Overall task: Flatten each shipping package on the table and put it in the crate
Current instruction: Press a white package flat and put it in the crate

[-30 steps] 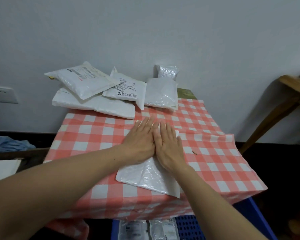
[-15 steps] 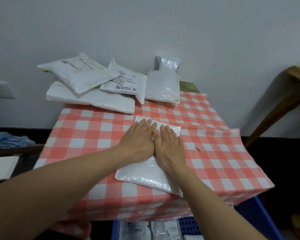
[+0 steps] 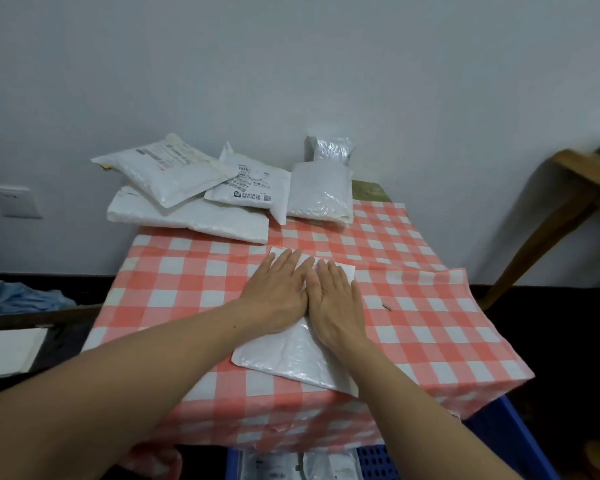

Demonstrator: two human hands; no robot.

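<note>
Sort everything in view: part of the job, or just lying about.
Job: flat white plastic mailer under left hand and right hand; piled white plastic packages; blue plastic crate.
Lying about: crumpled blue cloth; brown wooden stand; white wall plate; red-checked tablecloth.

Both hands, the left hand (image 3: 278,299) and the right hand (image 3: 338,304), press flat side by side on a white package (image 3: 291,362) lying on the checked bench (image 3: 174,285). More white packages (image 3: 194,202) are piled at the bench's far edge. A blue crate (image 3: 499,441) holding packages sits below the near edge.

Glowing dimly and evenly, throwing one soft shadow on the wall (image 3: 291,81) at right. Bowing and blurring toward the edges.
</note>
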